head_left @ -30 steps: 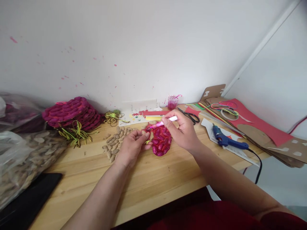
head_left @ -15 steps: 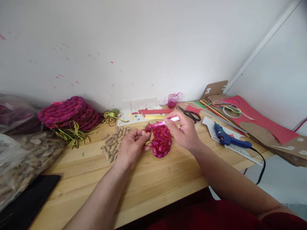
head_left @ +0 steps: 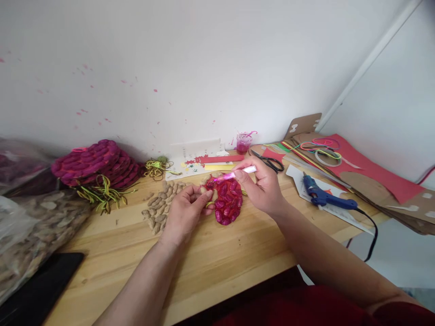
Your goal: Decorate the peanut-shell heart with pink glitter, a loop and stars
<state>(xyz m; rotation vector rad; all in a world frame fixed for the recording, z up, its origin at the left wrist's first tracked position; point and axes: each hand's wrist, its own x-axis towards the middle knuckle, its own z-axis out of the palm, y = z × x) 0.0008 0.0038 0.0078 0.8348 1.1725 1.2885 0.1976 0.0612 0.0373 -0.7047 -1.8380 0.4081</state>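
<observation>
The wooden surface (head_left: 217, 258) carries everything here. One clear bag of peanuts (head_left: 37, 226) slumps at its left end, and one stack of pink shell pieces (head_left: 95, 163) sits behind it. At the middle, the shell-covered piece (head_left: 228, 201) lies flat on the wood. The left hand (head_left: 185, 213) pinches its left edge with closed fingers. The right hand (head_left: 265, 188) grips one brush (head_left: 238, 173), tip on the top-left shells. To my eye, the painting goes best with that edge pinned firm and short strokes worked into the gaps. Counted: one loose peanut pile (head_left: 161, 203), one blue glue gun (head_left: 322, 197), one pair of scissors (head_left: 270, 162), one small pink cup (head_left: 244, 142).
</observation>
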